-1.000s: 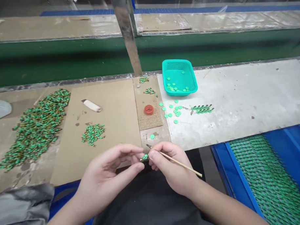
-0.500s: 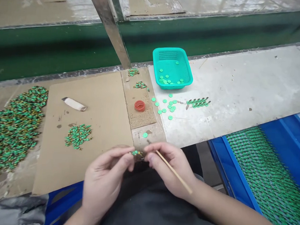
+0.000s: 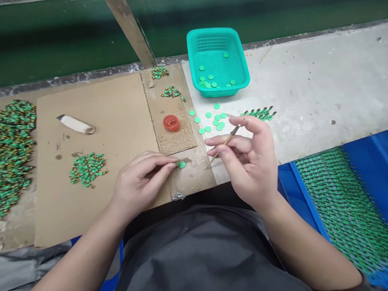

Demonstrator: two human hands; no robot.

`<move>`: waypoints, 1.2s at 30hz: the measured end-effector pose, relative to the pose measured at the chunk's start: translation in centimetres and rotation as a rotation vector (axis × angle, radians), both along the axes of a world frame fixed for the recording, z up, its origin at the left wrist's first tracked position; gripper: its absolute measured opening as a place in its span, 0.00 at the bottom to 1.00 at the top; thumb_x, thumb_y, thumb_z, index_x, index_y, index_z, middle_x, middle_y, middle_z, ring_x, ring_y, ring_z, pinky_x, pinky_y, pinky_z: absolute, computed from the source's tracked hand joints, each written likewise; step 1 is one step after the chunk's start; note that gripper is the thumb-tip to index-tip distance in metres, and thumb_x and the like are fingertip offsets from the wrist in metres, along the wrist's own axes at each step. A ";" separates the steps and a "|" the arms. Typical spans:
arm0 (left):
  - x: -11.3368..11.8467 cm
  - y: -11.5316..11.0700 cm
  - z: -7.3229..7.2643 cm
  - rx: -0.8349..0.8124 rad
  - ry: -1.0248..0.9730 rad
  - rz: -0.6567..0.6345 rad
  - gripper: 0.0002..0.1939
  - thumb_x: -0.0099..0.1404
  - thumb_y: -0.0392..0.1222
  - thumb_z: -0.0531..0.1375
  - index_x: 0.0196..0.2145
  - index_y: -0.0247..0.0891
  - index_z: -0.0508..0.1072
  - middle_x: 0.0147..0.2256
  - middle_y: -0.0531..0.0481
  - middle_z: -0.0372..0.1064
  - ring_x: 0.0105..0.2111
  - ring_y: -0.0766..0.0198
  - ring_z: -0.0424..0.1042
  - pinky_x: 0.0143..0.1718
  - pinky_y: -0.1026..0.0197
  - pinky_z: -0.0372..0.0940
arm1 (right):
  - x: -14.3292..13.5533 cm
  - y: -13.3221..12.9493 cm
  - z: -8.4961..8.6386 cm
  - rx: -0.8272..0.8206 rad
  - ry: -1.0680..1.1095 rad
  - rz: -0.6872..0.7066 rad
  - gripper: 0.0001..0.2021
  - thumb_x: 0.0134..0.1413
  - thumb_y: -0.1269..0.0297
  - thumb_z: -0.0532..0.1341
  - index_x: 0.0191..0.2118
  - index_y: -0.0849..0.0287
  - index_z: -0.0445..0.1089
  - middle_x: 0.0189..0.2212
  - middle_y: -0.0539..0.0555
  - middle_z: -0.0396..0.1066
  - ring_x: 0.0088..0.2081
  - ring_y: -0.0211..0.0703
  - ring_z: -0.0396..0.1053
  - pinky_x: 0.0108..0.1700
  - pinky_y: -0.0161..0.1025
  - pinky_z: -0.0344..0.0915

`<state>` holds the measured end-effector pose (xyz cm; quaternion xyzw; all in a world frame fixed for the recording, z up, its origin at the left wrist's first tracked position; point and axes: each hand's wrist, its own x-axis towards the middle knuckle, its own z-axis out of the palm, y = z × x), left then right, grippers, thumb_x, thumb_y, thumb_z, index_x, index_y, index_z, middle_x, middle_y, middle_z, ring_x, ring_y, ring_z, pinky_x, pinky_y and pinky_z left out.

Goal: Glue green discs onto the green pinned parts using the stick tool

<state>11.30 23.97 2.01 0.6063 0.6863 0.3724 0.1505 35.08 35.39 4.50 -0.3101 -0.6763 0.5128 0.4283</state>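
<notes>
With thumb and fingers pinched, my left hand [image 3: 145, 177] holds a small green-and-dark figure, mostly hidden by the fingertips. It is at the edge of a green button-like disc [image 3: 182, 165] on the table; whether they are joined I cannot tell. My right hand [image 3: 252, 164], raised over the table's front edge, grips a thin wooden stick [image 3: 227, 140] with a dark tip between thumb and fingers. That tip points up and away, and the pale end points down left. Behind the hands, a red cap [image 3: 171, 123] stands on a speckled cardboard piece [image 3: 178, 141].
A turquoise basket [image 3: 215, 94] holds several green discs; loose discs [image 3: 220, 126] lie before it. Finished-looking rows of figures on discs [image 3: 260, 113] stand rightward. Figure piles [image 3: 88, 169] and a pale tube [image 3: 75, 124] lie on cardboard at left. A blue tray [image 3: 310, 194] sits lower right.
My hands have moved apart. The left has brought the small figure down to the disc on the table; the right has risen and turned the stick. The view has tilted downward.
</notes>
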 end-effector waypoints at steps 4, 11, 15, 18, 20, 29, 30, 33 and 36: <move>-0.6 0.3 0.1 0.007 -0.021 -0.061 0.07 0.78 0.48 0.68 0.43 0.49 0.88 0.42 0.52 0.88 0.40 0.58 0.85 0.50 0.52 0.80 | 0.0 0.3 -0.5 0.072 -0.032 0.063 0.08 0.80 0.67 0.63 0.58 0.50 0.71 0.55 0.54 0.84 0.49 0.43 0.88 0.55 0.44 0.87; -0.7 0.5 -0.4 0.070 0.003 -0.110 0.04 0.78 0.43 0.69 0.45 0.48 0.87 0.42 0.52 0.88 0.39 0.60 0.85 0.46 0.54 0.78 | 0.1 0.6 -1.4 0.145 -0.009 0.045 0.03 0.79 0.66 0.65 0.52 0.51 0.71 0.51 0.52 0.82 0.45 0.40 0.87 0.51 0.39 0.86; -0.6 0.6 -0.6 0.094 0.020 -0.119 0.04 0.77 0.41 0.70 0.45 0.49 0.87 0.42 0.52 0.88 0.39 0.61 0.85 0.46 0.54 0.78 | 0.1 0.5 -1.6 0.149 -0.023 0.031 0.03 0.80 0.64 0.64 0.53 0.50 0.71 0.50 0.52 0.82 0.45 0.41 0.87 0.50 0.41 0.86; -0.6 0.7 -0.5 0.096 0.029 -0.124 0.04 0.77 0.41 0.70 0.45 0.49 0.87 0.42 0.52 0.88 0.39 0.60 0.85 0.47 0.54 0.78 | 0.0 0.5 -1.5 0.162 -0.015 0.033 0.03 0.79 0.65 0.64 0.52 0.50 0.71 0.50 0.52 0.82 0.44 0.41 0.87 0.48 0.40 0.85; -0.5 0.7 -0.5 0.098 0.034 -0.126 0.03 0.77 0.41 0.70 0.45 0.49 0.87 0.42 0.53 0.88 0.39 0.60 0.85 0.46 0.55 0.78 | 0.1 0.6 -1.3 0.190 -0.037 0.037 0.04 0.79 0.67 0.65 0.49 0.51 0.70 0.49 0.52 0.82 0.44 0.41 0.86 0.48 0.41 0.83; -0.7 0.6 -0.5 0.152 0.070 -0.186 0.06 0.76 0.37 0.72 0.46 0.48 0.86 0.42 0.53 0.88 0.39 0.62 0.85 0.46 0.56 0.78 | 1.7 1.4 0.1 0.429 -0.328 0.199 0.08 0.81 0.64 0.62 0.43 0.54 0.73 0.39 0.54 0.81 0.41 0.47 0.80 0.46 0.44 0.74; -0.7 0.6 -0.5 0.162 0.083 -0.195 0.07 0.75 0.36 0.72 0.47 0.48 0.86 0.42 0.53 0.88 0.39 0.62 0.85 0.45 0.56 0.78 | 1.9 1.5 0.4 0.425 -0.365 0.222 0.08 0.81 0.64 0.61 0.43 0.54 0.72 0.38 0.54 0.81 0.40 0.46 0.79 0.44 0.43 0.72; -0.8 0.6 -0.7 0.189 0.131 -0.217 0.08 0.75 0.35 0.72 0.48 0.48 0.85 0.42 0.53 0.88 0.39 0.61 0.86 0.45 0.55 0.78 | 2.2 1.7 1.3 0.430 -0.486 0.282 0.08 0.80 0.65 0.60 0.42 0.54 0.69 0.32 0.50 0.74 0.33 0.43 0.73 0.36 0.41 0.65; -0.8 0.7 -0.8 0.207 0.152 -0.243 0.10 0.75 0.34 0.72 0.49 0.47 0.85 0.43 0.51 0.88 0.40 0.60 0.86 0.47 0.55 0.78 | 1.7 2.1 1.6 0.472 -0.513 0.299 0.09 0.81 0.64 0.59 0.41 0.53 0.67 0.29 0.47 0.70 0.30 0.41 0.68 0.35 0.40 0.60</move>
